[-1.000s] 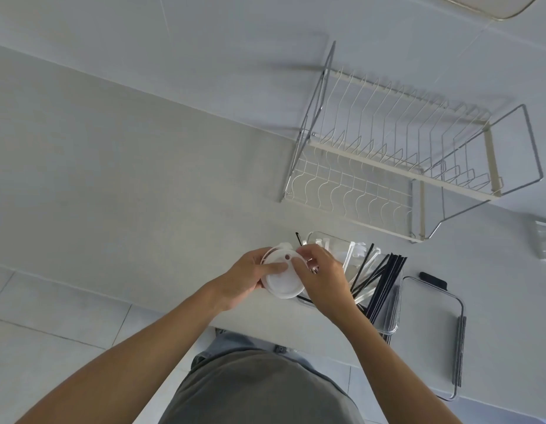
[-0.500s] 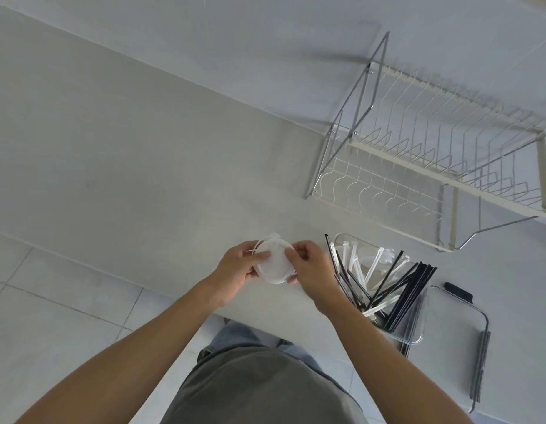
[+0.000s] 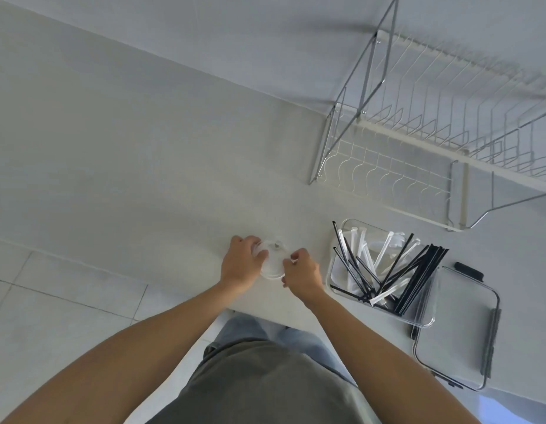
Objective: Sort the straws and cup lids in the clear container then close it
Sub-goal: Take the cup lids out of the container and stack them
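Pale grey countertop runs under everything, with a wire dish rack at its back. Nearer the person than the rack sits the clear container, open, with black straws and white straws lying crossed and jumbled inside, several poking over its rim. The container's own lid lies flat on the counter just beside the container, on the side away from the hands.

To the other side of the container, near but apart from it, both hands work on a stack of translucent cup lids resting on the counter. The left hand curls its fingers round one edge of the stack; the right hand pinches the opposite edge. How many lids are in the stack cannot be told.

The step in hand looks like squaring up the lids before they go into the container. To do it well, the rims should be nested flush so the stack stays low. The straws probably want gathering to one side and laying parallel first, or the stack will perch on them and the container will not close.
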